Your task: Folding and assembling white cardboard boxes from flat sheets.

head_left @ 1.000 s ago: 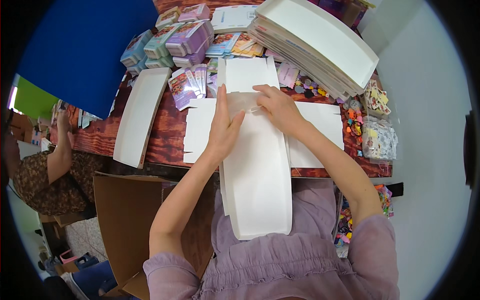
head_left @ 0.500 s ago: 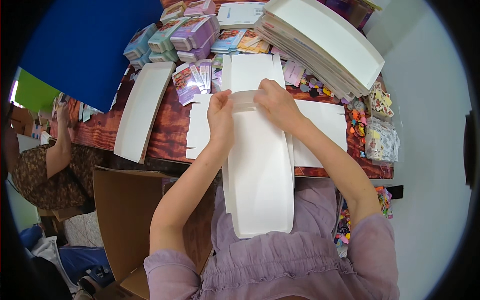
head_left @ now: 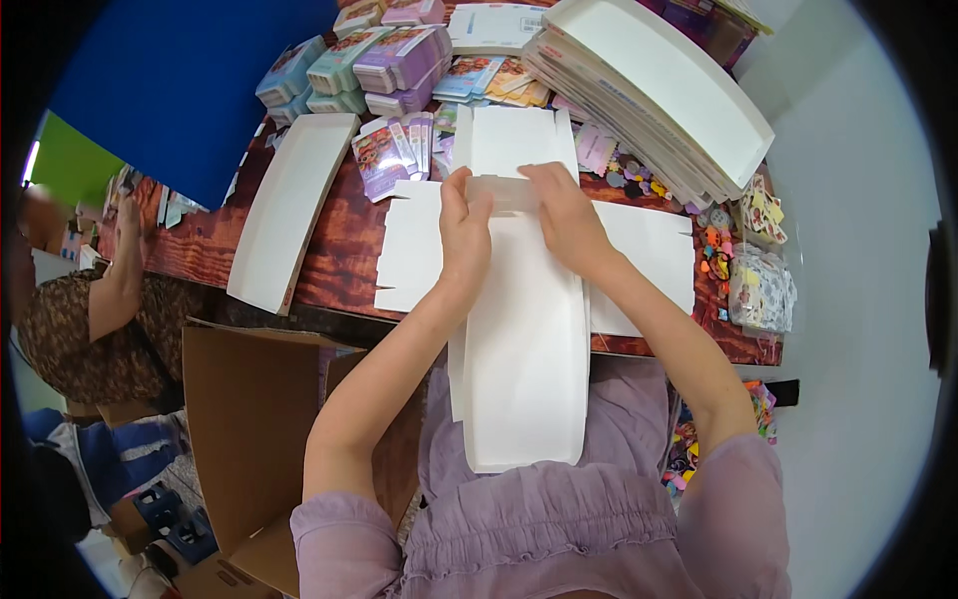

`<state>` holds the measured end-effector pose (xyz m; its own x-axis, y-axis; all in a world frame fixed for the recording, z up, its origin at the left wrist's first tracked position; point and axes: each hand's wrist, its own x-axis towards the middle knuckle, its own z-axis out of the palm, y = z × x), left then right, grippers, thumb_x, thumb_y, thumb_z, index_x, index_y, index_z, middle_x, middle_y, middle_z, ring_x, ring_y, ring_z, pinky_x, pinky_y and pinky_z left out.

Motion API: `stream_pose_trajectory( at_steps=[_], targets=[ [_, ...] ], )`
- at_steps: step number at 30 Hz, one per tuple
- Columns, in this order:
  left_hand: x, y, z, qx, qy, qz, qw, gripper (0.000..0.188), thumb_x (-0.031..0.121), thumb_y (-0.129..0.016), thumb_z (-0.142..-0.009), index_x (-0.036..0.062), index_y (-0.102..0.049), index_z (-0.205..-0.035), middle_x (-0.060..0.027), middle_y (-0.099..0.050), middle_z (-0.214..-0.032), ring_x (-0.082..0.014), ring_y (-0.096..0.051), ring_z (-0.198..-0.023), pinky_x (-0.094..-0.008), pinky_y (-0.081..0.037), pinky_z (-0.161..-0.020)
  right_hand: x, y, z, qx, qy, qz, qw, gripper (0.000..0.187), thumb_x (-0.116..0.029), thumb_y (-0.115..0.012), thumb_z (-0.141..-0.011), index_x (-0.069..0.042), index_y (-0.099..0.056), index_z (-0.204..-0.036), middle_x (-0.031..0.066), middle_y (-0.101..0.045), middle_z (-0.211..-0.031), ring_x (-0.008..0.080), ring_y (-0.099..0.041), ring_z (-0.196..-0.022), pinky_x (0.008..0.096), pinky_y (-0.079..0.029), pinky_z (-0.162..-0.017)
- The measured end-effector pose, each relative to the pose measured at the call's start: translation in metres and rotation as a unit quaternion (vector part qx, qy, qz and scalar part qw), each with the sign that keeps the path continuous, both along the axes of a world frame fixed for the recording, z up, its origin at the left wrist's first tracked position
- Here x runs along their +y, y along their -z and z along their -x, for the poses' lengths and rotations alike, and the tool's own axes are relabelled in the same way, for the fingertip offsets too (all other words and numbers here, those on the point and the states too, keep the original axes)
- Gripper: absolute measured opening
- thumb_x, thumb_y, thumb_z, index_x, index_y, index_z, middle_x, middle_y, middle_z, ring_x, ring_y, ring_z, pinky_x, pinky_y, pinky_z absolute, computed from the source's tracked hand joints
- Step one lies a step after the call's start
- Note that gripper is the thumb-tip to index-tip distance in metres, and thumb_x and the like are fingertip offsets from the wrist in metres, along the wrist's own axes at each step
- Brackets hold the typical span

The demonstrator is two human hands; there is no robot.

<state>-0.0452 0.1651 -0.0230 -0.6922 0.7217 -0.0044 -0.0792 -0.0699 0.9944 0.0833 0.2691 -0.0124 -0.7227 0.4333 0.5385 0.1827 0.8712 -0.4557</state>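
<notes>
A long white cardboard tray (head_left: 524,349) stretches from the table edge toward my lap, its side walls standing up. Its far end is between my hands. At the left corner of that end, my left hand (head_left: 466,240) is closed on the folded wall. My right hand (head_left: 571,215) grips the right corner, thumb inside and fingers partly hidden behind the end flap. Under the tray lie flat white cardboard blanks (head_left: 641,258) with slotted edges, one crosswise and another pointing away from me.
A finished white tray (head_left: 294,215) lies at left, and a tall stack of trays (head_left: 664,85) leans at back right. Packs of small boxes (head_left: 404,60) stand behind. Colourful small pieces (head_left: 714,250) lie at right. A big brown carton (head_left: 249,429) stands below left, near another person (head_left: 100,329).
Both hands have shifted slightly right along the tray's far end, and my right hand's fingers have straightened along its corner. The person at left has moved their arm a little.
</notes>
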Motion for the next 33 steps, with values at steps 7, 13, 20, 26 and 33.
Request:
stream_pose_trajectory(
  at_steps=[7,13,20,26,33],
  targets=[
    [0.003,0.005,-0.003,0.0,-0.006,-0.015,1.0,0.042,0.016,-0.053,-0.103,-0.0031,-0.042,-0.138,-0.0199,-0.049,-0.14,-0.0271,-0.047,-0.132,-0.0363,-0.035,-0.111,0.001,0.004,-0.006,0.023,0.083,0.332,0.94,0.041,0.009,-0.044,-0.086,0.0,-0.058,-0.123,0.012,-0.062,-0.123,0.0194,-0.057,-0.123,0.0291,-0.048,-0.097],
    [0.006,0.013,0.0,0.052,-0.032,0.018,0.998,0.034,0.016,-0.054,-0.102,-0.0021,-0.047,-0.129,-0.0204,-0.054,-0.13,-0.0274,-0.053,-0.118,-0.0361,-0.04,-0.104,0.01,-0.006,-0.021,-0.007,-0.015,0.503,0.864,0.05,0.01,-0.045,-0.081,-0.001,-0.06,-0.127,0.0093,-0.062,-0.126,0.0151,-0.057,-0.118,0.028,-0.044,-0.1],
    [0.002,0.007,0.004,0.035,-0.028,0.015,0.999,0.02,0.015,-0.057,-0.101,-0.0011,-0.054,-0.112,-0.0151,-0.06,-0.125,-0.0202,-0.056,-0.109,-0.032,-0.044,-0.097,-0.011,0.005,-0.018,0.042,0.028,0.4,0.915,0.058,0.01,-0.044,-0.08,-0.002,-0.055,-0.135,0.0091,-0.059,-0.133,0.0148,-0.054,-0.122,0.0286,-0.042,-0.104],
    [-0.004,0.001,0.01,0.008,0.027,0.051,0.998,0.014,0.014,-0.054,-0.102,0.0013,-0.059,-0.107,-0.0128,-0.055,-0.139,-0.0192,-0.052,-0.121,-0.0319,-0.036,-0.108,-0.007,-0.002,-0.023,0.013,0.039,0.424,0.905,0.035,-0.004,-0.052,-0.094,-0.002,-0.06,-0.128,0.007,-0.065,-0.124,0.0148,-0.058,-0.114,0.0294,-0.042,-0.102],
    [-0.007,0.005,0.012,0.047,0.066,0.043,0.996,0.024,0.01,-0.051,-0.098,0.0006,-0.063,-0.117,-0.0157,-0.052,-0.143,-0.0246,-0.048,-0.132,-0.0335,-0.036,-0.11,0.004,0.001,-0.028,0.021,0.007,0.436,0.9,0.027,-0.021,-0.054,-0.102,-0.001,-0.067,-0.112,0.0061,-0.069,-0.112,0.0143,-0.06,-0.103,0.028,-0.043,-0.097]
  ],
)
